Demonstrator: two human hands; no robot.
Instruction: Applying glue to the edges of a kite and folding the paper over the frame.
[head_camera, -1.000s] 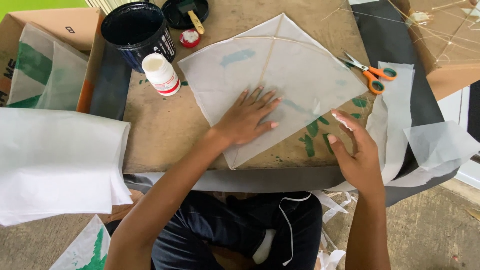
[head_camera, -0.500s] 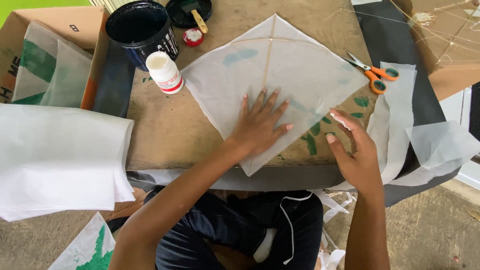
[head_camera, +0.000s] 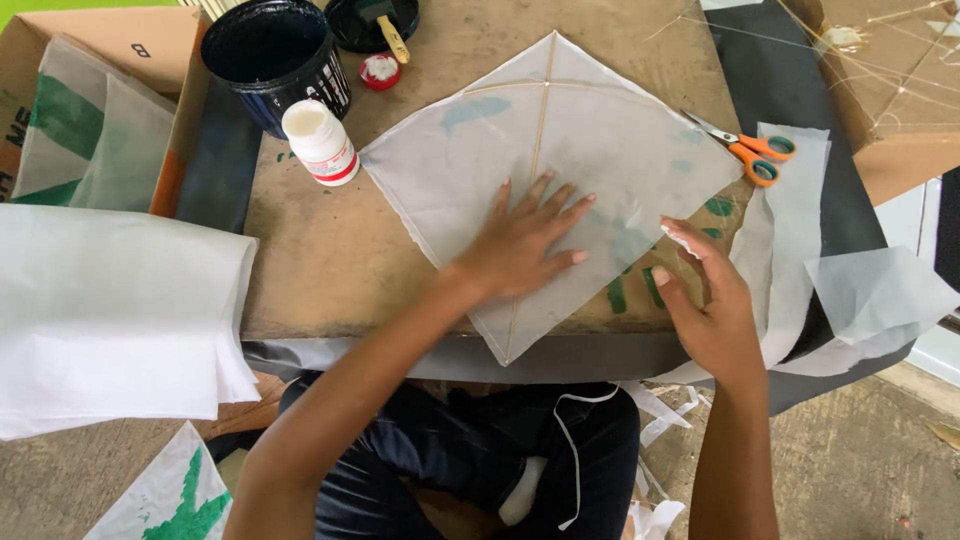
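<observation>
A white paper kite (head_camera: 590, 140) with thin bamboo sticks lies flat on a brown cardboard work surface (head_camera: 330, 260). My left hand (head_camera: 525, 240) presses flat on the kite's lower half, fingers spread. My right hand (head_camera: 705, 295) is at the kite's lower right edge, fingertips pinching or folding the paper border there.
A black bucket (head_camera: 270, 55), a white glue bottle (head_camera: 320, 142), a red cap (head_camera: 380, 70) and a black lid with a brush (head_camera: 375, 20) stand at the back left. Orange-handled scissors (head_camera: 750, 152) lie to the right. Sheets of white tissue paper (head_camera: 110, 310) rest at left and right.
My left hand slid slightly up and right on the kite. My right hand moved up along the right edge.
</observation>
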